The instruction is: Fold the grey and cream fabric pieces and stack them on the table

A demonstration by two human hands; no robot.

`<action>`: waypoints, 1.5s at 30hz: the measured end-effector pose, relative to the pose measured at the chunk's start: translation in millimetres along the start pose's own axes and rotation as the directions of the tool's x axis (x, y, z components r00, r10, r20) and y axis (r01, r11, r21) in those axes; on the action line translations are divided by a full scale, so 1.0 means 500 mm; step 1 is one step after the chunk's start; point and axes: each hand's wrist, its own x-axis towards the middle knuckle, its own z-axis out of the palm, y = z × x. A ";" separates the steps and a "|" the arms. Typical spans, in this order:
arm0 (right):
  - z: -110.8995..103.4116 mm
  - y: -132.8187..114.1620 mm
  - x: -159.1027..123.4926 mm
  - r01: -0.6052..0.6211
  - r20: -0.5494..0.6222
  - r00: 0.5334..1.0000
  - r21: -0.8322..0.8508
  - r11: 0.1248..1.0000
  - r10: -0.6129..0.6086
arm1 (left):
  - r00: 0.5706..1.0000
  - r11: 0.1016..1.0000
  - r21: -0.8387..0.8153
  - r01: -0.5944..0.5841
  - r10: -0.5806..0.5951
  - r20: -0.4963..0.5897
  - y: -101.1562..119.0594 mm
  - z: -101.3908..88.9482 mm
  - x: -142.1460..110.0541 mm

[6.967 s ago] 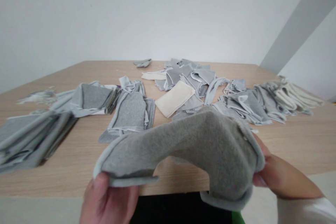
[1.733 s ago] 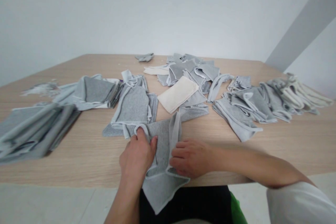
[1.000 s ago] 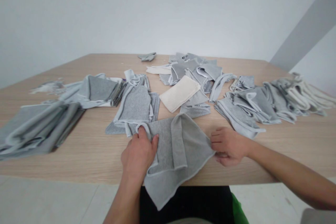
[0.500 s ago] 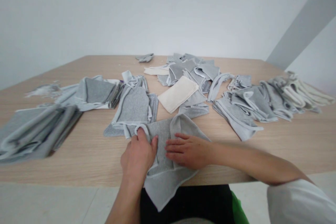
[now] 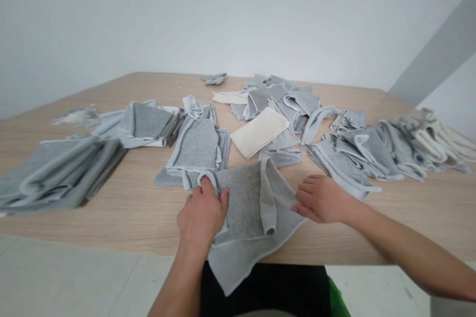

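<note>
A grey fabric piece (image 5: 243, 203) with pale edges lies in front of me, one corner hanging over the table's front edge. My left hand (image 5: 203, 213) holds it by the folded left edge, index finger inside the curled rim and thumb on top. At the piece's right edge, my right hand (image 5: 318, 199) has its fingers closed on the pale border. Between the hands a narrow strip of the fabric stands folded over. Just behind my left hand lies a stack of grey fabric pieces (image 5: 195, 146).
A cream folded cloth (image 5: 258, 131) rests against a heap of grey pieces (image 5: 266, 99). Folded grey fabrics (image 5: 55, 173) lie at the left, with another pile (image 5: 148, 121) behind. A row of folded pieces (image 5: 372, 151) spreads along the right. White scraps (image 5: 80, 116) lie far left.
My right hand has moved right, from lying flat on the fabric to its right edge, fingers now closed there. The left hand keeps its hold. The view has shifted slightly.
</note>
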 end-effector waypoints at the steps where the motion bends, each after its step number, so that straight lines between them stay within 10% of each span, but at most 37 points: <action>1: -0.001 -0.005 0.010 0.001 -0.025 1.000 0.031 1.000 -0.001 | 1.000 1.000 0.000 0.000 0.000 0.001 0.000 0.000 0.000; 6: 0.038 -0.069 0.087 0.212 -0.098 0.975 0.152 0.966 -0.198 | 1.000 1.000 -0.011 0.004 -0.004 0.017 0.001 -0.004 0.000; 10: 0.065 -0.092 0.106 0.309 0.055 0.945 0.168 0.936 -0.322 | 0.999 1.000 -0.013 0.003 -0.003 0.032 0.000 -0.005 -0.001; 21: -0.016 -0.042 -0.018 -0.061 0.393 0.918 -0.011 0.998 0.060 | 1.000 1.000 -0.008 0.010 -0.010 0.010 0.000 -0.004 -0.002; 29: -0.002 -0.075 0.027 -0.147 0.246 0.959 0.023 0.989 0.137 | 0.999 0.999 -0.036 0.012 -0.010 0.040 0.000 -0.011 -0.004; 39: 0.020 -0.073 0.061 -0.593 0.390 0.717 -0.093 0.800 0.578 | 0.975 0.990 -0.107 0.097 -0.116 -0.192 -0.002 -0.034 -0.043; 45: 0.022 -0.064 0.075 -0.618 0.430 0.682 -0.093 0.781 0.591 | 0.993 0.999 -0.006 0.053 -0.052 0.109 0.005 -0.043 -0.054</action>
